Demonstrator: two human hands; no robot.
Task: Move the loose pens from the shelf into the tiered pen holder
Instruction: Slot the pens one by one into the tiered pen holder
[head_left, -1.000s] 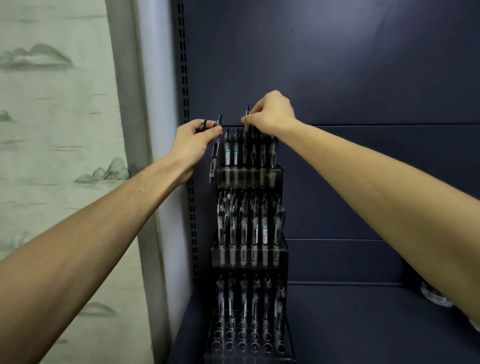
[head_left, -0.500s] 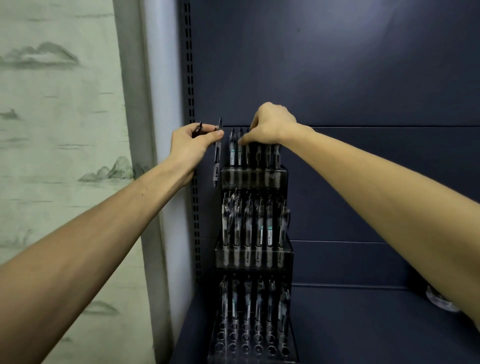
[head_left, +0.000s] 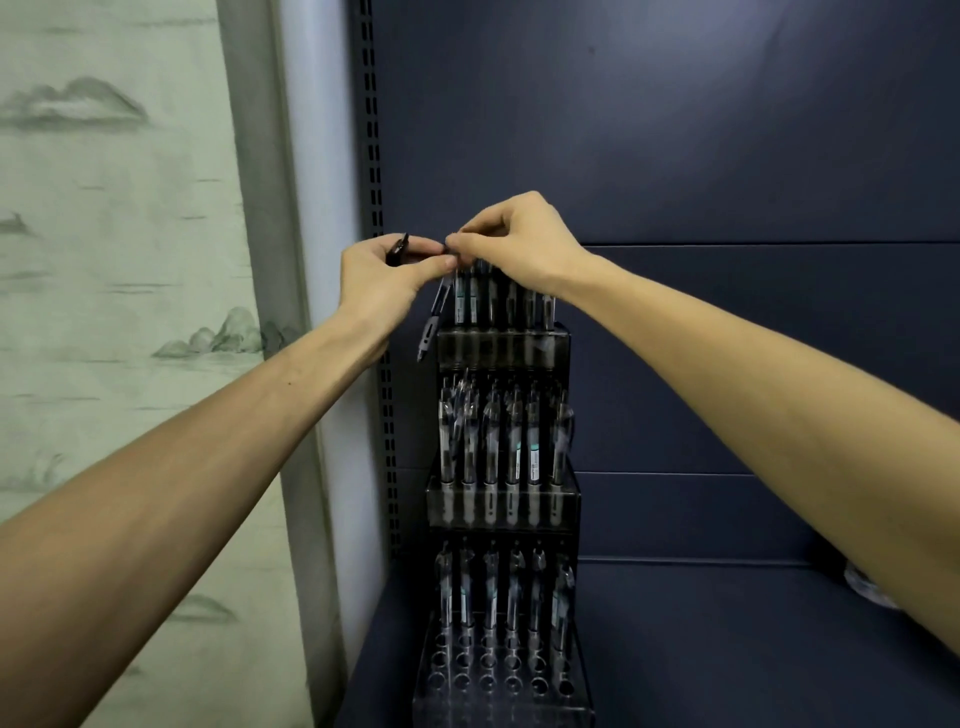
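Note:
A dark, see-through tiered pen holder (head_left: 503, 499) stands on the shelf against the navy back panel, with several pens upright in each of its three tiers. My left hand (head_left: 382, 278) grips loose pens; one pen (head_left: 432, 325) hangs down beside the top tier and another pen's end (head_left: 399, 248) sticks up above my fingers. My right hand (head_left: 514, 244) is just above the top tier's left side, its fingertips pinching the top of a pen at my left hand's fingertips. Which pen it pinches is hidden by the fingers.
The dark blue shelf floor (head_left: 701, 644) stretches right of the holder. A clear object (head_left: 865, 592) peeks out behind my right forearm. A slotted upright rail (head_left: 376, 156) and a pale post run along the left, beside a wall hanging with ink mountains.
My right hand has left the pens in the top tier and moved left to meet my left hand, where it now pinches a pen's top. My left hand has hardly moved.

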